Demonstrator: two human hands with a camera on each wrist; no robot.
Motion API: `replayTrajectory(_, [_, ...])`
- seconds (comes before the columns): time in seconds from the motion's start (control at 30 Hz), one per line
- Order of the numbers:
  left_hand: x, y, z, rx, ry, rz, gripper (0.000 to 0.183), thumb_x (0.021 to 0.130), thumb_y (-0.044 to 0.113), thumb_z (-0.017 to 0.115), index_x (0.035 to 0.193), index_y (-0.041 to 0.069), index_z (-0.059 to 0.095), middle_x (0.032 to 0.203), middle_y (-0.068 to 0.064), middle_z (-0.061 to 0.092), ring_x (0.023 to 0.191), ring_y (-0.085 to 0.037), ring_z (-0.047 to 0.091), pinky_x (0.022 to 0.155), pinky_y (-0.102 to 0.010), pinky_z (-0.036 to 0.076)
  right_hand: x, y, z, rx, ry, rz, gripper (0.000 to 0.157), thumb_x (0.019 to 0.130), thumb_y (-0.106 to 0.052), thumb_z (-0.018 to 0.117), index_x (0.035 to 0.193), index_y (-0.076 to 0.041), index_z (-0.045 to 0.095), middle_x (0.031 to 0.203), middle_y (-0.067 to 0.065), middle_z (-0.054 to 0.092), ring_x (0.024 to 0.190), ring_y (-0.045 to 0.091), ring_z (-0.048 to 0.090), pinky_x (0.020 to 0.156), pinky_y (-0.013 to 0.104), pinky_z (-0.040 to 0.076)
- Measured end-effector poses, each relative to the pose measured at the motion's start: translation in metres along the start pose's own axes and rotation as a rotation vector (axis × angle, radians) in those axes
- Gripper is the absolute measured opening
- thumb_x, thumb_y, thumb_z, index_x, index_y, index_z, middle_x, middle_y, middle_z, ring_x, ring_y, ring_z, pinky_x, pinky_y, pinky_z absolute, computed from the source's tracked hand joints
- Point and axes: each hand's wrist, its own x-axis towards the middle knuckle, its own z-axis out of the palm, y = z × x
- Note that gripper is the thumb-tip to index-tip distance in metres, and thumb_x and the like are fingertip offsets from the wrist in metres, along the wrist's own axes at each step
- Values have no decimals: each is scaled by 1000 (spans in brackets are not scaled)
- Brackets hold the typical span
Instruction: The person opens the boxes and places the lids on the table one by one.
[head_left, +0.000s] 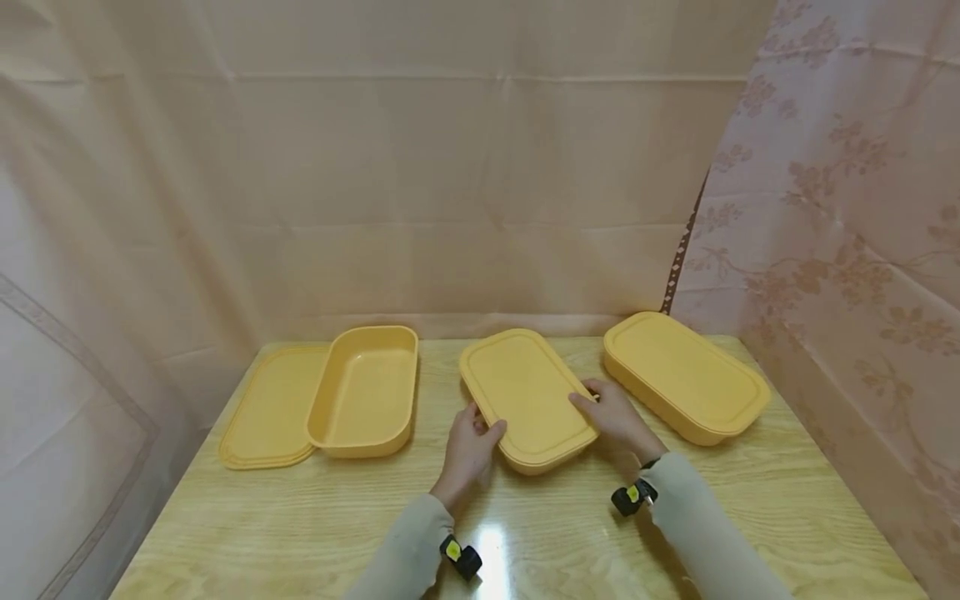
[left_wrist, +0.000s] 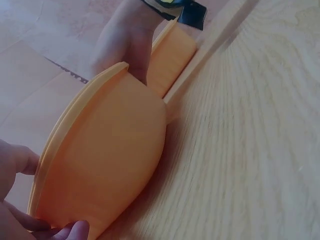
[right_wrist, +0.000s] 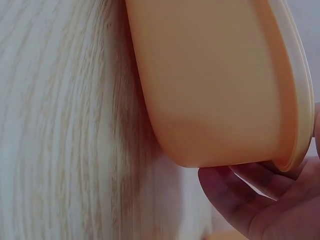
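Note:
A yellow food container (head_left: 525, 392) with its lid on stands in the middle of the table, turned slightly at an angle. My left hand (head_left: 468, 450) grips its left side close to the front corner, thumb on the lid's edge and fingers against the side wall. On the opposite side my right hand (head_left: 611, 414) holds the container with the thumb on top of the lid and the fingers below the rim. The left wrist view shows the container's front wall (left_wrist: 110, 145) with the lid's rim along its top. From the right wrist, fingertips (right_wrist: 215, 182) touch the wall under the rim.
Left of it stands an open yellow container (head_left: 363, 392), overlapping a loose flat lid (head_left: 273, 408). A second lidded container (head_left: 686, 375) sits at the back right. The wooden table (head_left: 300, 533) meets a beige curtain (head_left: 450, 167) behind and a flowered cloth (head_left: 847, 250) to the right.

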Motion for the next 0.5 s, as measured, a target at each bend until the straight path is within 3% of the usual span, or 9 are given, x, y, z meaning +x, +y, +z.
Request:
replayTrajectory(0.27, [7, 2, -5, 6, -19, 35, 45, 88, 16, 66, 126, -6, 56, 108, -19, 64, 89, -22, 64, 77, -31, 56, -8, -5, -3, 51, -2, 10, 40, 99, -19, 55, 128, 8, 56, 109, 22, 66, 78, 14, 62, 66, 26, 51])
replayTrajectory(0.5, [13, 3, -7, 7, 6, 17, 51, 89, 19, 66, 132, -6, 54, 118, -19, 59, 103, -26, 59, 84, -33, 55, -17, -4, -2, 80, 24, 38, 39, 99, -21, 56, 125, 7, 59, 111, 22, 66, 86, 19, 66, 70, 26, 53])
